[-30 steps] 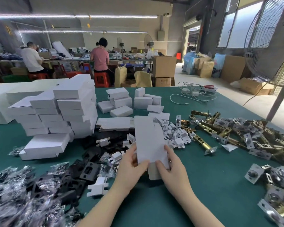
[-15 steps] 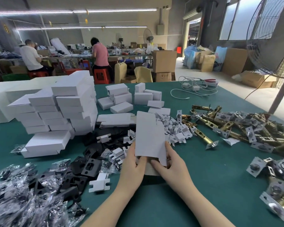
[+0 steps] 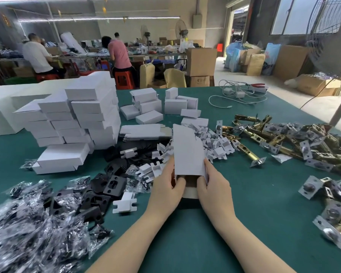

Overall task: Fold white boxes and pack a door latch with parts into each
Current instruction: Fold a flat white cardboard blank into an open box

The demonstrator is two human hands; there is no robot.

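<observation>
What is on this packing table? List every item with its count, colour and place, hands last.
box blank: one, white, held upright at centre
folded boxes: many, white, stacked at left
flat blanks: one stack, white, behind centre
card inserts: many, white, heaped at centre
strike plates: several, black, left of centre
bagged parts: many, clear bags, near left
door latches: many, brass and silver, right
charger cables: white, far right
table: one, green
left hand: grips the blank's lower left
right hand: grips its lower right

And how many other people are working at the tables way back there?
3: one in a white shirt far left, one in pink mid-back, one head behind; more may be hidden.
</observation>
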